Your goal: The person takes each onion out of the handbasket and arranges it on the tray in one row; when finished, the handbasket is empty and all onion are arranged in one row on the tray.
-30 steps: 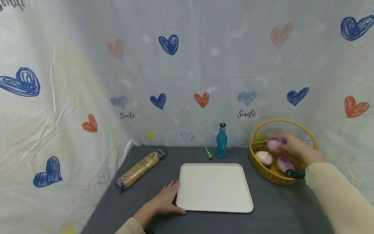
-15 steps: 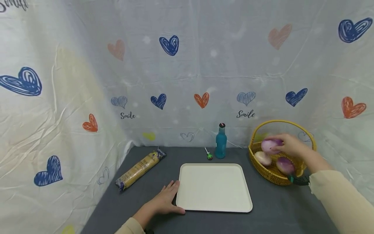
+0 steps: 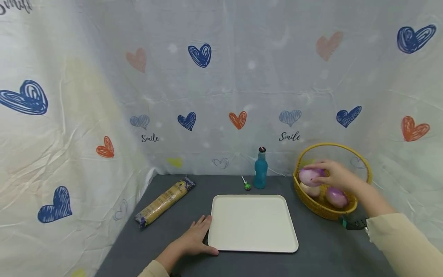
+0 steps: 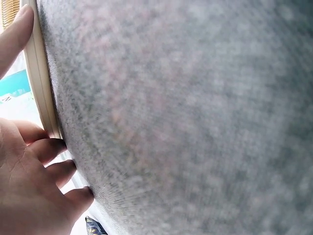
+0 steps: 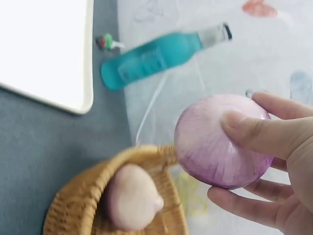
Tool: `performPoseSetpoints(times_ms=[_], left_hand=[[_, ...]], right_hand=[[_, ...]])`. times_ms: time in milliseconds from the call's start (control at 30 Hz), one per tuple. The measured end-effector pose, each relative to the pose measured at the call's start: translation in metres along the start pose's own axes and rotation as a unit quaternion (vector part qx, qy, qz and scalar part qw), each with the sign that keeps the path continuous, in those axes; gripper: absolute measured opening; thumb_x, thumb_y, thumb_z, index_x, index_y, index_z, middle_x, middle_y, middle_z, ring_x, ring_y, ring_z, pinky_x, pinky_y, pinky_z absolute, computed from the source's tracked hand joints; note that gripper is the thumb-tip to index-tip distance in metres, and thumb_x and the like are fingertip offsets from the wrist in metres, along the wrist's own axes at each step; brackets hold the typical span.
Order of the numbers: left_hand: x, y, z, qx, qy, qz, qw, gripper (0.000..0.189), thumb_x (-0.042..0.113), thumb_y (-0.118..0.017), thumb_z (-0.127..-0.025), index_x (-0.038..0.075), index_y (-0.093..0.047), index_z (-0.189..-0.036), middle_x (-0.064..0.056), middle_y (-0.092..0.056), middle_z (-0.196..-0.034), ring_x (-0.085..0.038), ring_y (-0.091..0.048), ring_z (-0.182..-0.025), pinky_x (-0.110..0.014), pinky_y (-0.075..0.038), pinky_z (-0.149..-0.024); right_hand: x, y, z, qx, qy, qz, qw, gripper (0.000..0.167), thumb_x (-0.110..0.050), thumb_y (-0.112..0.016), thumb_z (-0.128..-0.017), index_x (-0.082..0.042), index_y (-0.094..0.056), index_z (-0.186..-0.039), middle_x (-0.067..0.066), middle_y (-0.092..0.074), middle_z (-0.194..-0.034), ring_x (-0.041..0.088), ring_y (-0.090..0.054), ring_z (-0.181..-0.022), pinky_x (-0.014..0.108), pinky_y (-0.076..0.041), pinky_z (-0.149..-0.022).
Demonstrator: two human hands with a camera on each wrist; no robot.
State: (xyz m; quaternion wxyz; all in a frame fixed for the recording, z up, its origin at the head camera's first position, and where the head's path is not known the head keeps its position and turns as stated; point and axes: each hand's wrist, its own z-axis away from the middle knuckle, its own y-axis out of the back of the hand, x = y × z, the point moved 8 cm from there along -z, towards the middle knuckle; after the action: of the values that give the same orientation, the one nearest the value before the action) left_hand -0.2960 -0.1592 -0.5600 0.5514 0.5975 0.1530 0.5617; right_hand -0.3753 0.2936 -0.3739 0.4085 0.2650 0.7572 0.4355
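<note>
My right hand (image 3: 333, 175) grips a purple onion (image 5: 220, 142) between thumb and fingers, holding it above the yellow wicker basket (image 3: 311, 206). A pale onion (image 5: 131, 198) and another purple onion (image 3: 337, 197) lie inside that basket. In the head view the held onion partly covers the pale one. My left hand (image 3: 196, 238) rests at the left edge of the white rectangular tray (image 3: 252, 223). In the left wrist view its thumb and fingers (image 4: 80, 196) touch the tray's rim (image 4: 41, 83), spread and fairly straight.
Behind the tray stand a blue bottle (image 3: 260, 169) and a green lollipop (image 3: 247, 186). A long yellow packet (image 3: 165, 202) lies on the grey table (image 3: 322, 246) at the left. The basket's tall handle (image 3: 332, 144) arches over its opening. A printed cloth hangs behind.
My right hand has moved left with the purple onion, from over the basket's middle to its left side. My left hand stays at the tray's edge.
</note>
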Motion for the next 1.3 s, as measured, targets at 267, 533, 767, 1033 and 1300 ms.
performPoseSetpoints(times_ms=[267,533,767,1033,1300], left_hand=[[0.004,-0.001,-0.003,0.001,0.010,-0.016,0.9998,0.123,0.066,-0.078,-0.075,0.003,-0.016,-0.161,-0.014,-0.018,-0.169,-0.039,-0.013,-0.156,-0.065,-0.014,-0.121],[0.008,0.000,-0.003,-0.002,0.007,-0.010,0.9999,0.125,0.069,-0.077,-0.074,0.003,-0.017,-0.161,-0.016,-0.019,-0.168,-0.039,-0.013,-0.156,-0.065,-0.013,-0.121],[0.003,0.000,0.000,0.003,0.015,-0.007,0.9999,0.126,0.069,-0.077,-0.073,0.002,-0.017,-0.161,-0.017,-0.019,-0.168,-0.040,-0.014,-0.155,-0.065,-0.013,-0.121],[0.001,-0.001,0.000,0.002,0.024,-0.007,0.9997,0.123,0.066,-0.079,-0.075,0.005,-0.017,-0.162,-0.013,-0.019,-0.169,-0.037,-0.013,-0.156,-0.064,-0.013,-0.122],[0.001,-0.001,0.000,0.003,0.018,-0.001,0.9998,0.123,0.066,-0.078,-0.075,0.004,-0.017,-0.161,-0.014,-0.018,-0.169,-0.038,-0.013,-0.156,-0.065,-0.013,-0.121]], right_hand=[[-0.026,-0.008,-0.003,0.002,0.013,-0.011,0.9999,0.043,-0.021,-0.083,-0.085,-0.020,-0.072,-0.127,0.010,-0.068,-0.120,0.027,-0.063,-0.102,0.039,-0.055,-0.079],[-0.050,-0.025,-0.013,-0.003,0.026,-0.030,0.9992,0.046,-0.016,-0.081,-0.086,-0.021,-0.070,-0.130,0.013,-0.067,-0.126,0.029,-0.062,-0.106,0.043,-0.059,-0.082],[-0.073,-0.044,-0.031,-0.017,0.045,-0.077,0.9959,0.045,-0.017,-0.081,-0.087,-0.019,-0.070,-0.130,0.015,-0.065,-0.126,0.030,-0.062,-0.107,0.046,-0.060,-0.083],[-0.100,-0.060,-0.039,-0.016,0.063,-0.089,0.9939,0.045,-0.017,-0.081,-0.086,-0.017,-0.070,-0.129,0.013,-0.066,-0.125,0.032,-0.063,-0.109,0.040,-0.060,-0.082],[-0.120,-0.084,-0.047,-0.016,0.106,-0.098,0.9893,0.045,-0.015,-0.082,-0.085,-0.018,-0.071,-0.129,0.010,-0.066,-0.125,0.029,-0.064,-0.110,0.040,-0.058,-0.083]])
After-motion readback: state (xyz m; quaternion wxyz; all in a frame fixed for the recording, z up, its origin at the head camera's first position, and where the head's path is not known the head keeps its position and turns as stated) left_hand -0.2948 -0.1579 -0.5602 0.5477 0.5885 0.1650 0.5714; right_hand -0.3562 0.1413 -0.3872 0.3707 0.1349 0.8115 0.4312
